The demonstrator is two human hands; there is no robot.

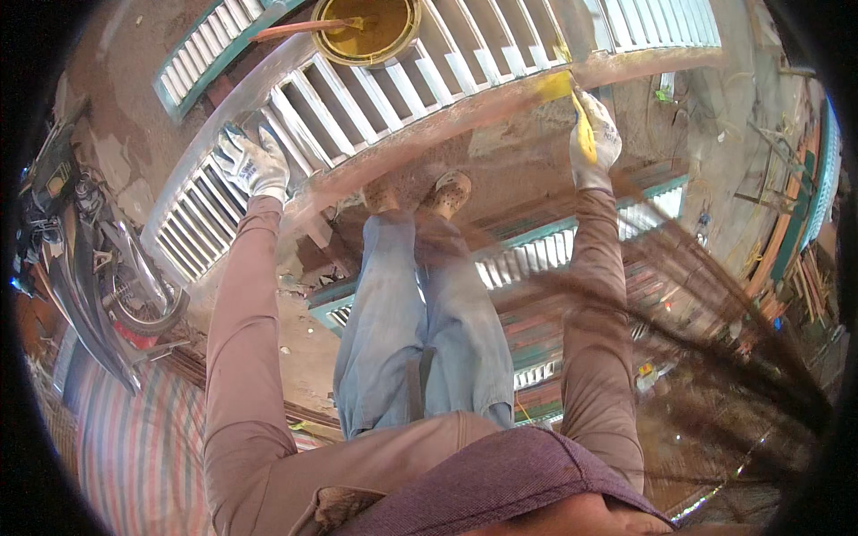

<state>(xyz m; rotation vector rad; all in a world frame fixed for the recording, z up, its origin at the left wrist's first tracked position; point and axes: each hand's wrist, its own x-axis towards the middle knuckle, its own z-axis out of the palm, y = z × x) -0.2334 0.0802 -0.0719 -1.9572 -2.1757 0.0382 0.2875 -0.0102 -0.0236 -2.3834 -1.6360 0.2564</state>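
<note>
My left hand (253, 161), in a white glove with dark fingertips, lies with its fingers spread on the slats and side rail of a long wooden louvred shutter (429, 128). The shutter stretches across in front of me, with pale slats and bare brownish rails. My right hand (599, 141), also gloved, is closed around a yellow-handled tool (585, 129) at the shutter's near rail. A yellowish patch (551, 87) shows beside the tool's tip; whether it is a blade or a smear I cannot tell.
An open tub (368, 55) of yellow-brown material rests on the shutter, an orange-handled tool (299, 30) lying across its rim. Other green-framed shutters (527, 255) lie around my feet. A motorbike (134, 286) stands at left, near a striped sheet (134, 429). Timber (809, 286) leans at right.
</note>
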